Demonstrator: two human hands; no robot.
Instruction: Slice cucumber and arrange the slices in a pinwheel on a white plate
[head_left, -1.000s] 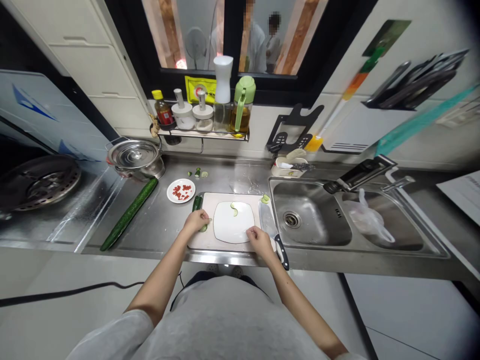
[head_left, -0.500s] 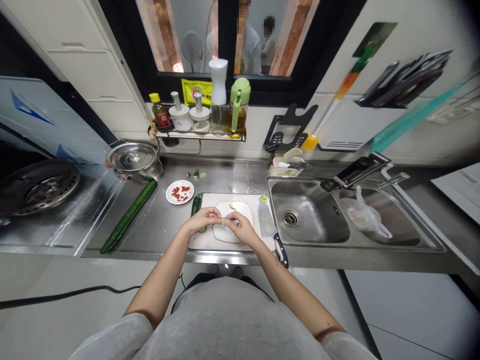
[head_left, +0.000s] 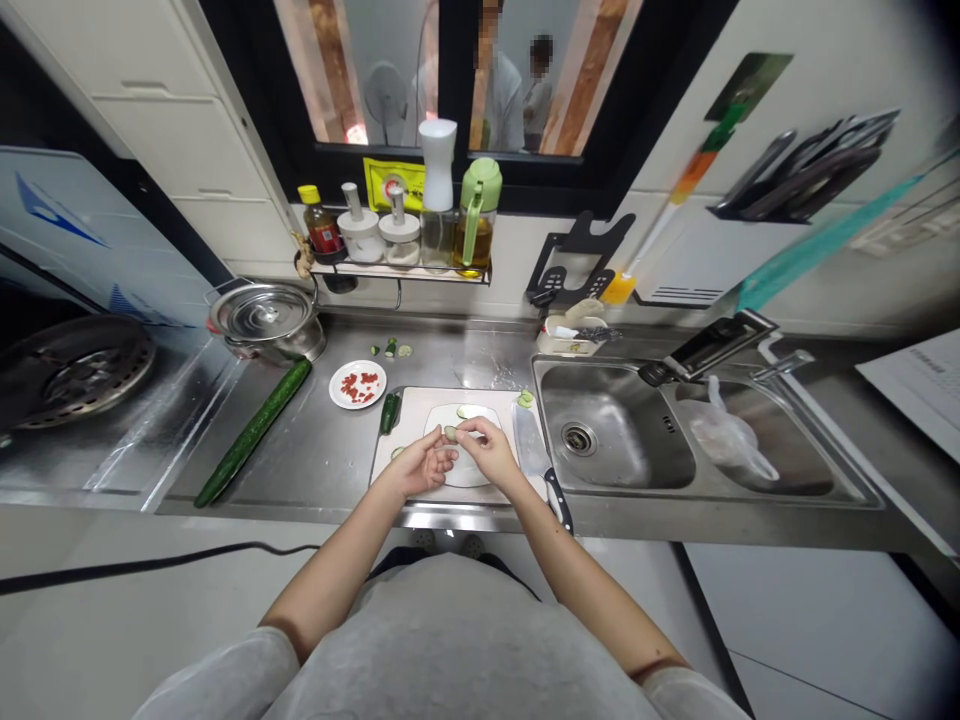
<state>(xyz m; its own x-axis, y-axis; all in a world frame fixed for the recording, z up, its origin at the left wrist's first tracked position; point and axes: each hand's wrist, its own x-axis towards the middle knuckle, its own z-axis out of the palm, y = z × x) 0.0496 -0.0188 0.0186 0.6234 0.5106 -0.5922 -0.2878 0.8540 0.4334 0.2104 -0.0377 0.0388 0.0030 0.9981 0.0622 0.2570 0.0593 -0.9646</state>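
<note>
My right hand (head_left: 488,452) pinches a thin cucumber slice (head_left: 450,433) between thumb and fingers above a white square plate (head_left: 466,476). Beside it, my left hand (head_left: 425,466) is palm up with its fingers loosely curled and apart; its fingertips come close to the slice, and whether they touch it I cannot tell. Another cucumber slice (head_left: 471,411) lies at the plate's far side. Under the plate is a pale cutting board (head_left: 414,400). On the board's left rests a dark green cucumber piece (head_left: 389,413), and a kitchen knife (head_left: 529,440) lies along its right.
Cucumber slices (head_left: 526,398) sit by the knife tip. To the left are a white plate (head_left: 358,402) of red chopped pieces, a long cucumber (head_left: 255,430) and a lidded steel pot (head_left: 268,318). A sink (head_left: 622,400) is on the right; a condiment shelf (head_left: 405,270) hangs behind.
My left hand has released the slice, turned palm up and shifted slightly down and left. My right hand keeps the slice, which is a little higher.
</note>
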